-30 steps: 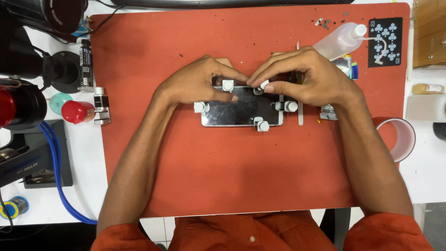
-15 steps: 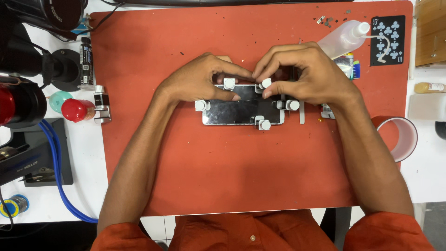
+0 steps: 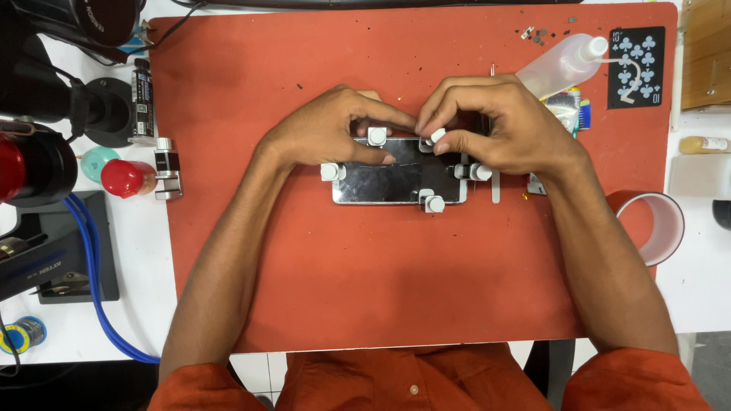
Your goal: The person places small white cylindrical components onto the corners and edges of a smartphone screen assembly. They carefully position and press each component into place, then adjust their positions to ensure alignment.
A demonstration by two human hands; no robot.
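Note:
A dark glossy phone (image 3: 396,183) lies flat on the red work mat (image 3: 396,289), ringed by several small white clamps. My left hand (image 3: 327,133) rests on the phone's upper left, thumb pressed on the glass, fingers beside a white clamp (image 3: 376,136) on the top edge. My right hand (image 3: 499,129) pinches another white clamp (image 3: 435,138) on the top edge between thumb and fingertips. More clamps sit at the left end (image 3: 330,172), right end (image 3: 480,172) and bottom edge (image 3: 434,203).
A clear squeeze bottle (image 3: 560,67) and a black playing card (image 3: 636,67) lie at the mat's upper right. A tape roll (image 3: 659,227) overhangs the right edge. At left are a red-capped bottle (image 3: 126,178), a blue cable (image 3: 91,281) and dark equipment (image 3: 46,99).
My right hand's fingertips have shifted slightly on the top-edge clamp, and the left hand has settled a little on the phone. The phone has stayed in place.

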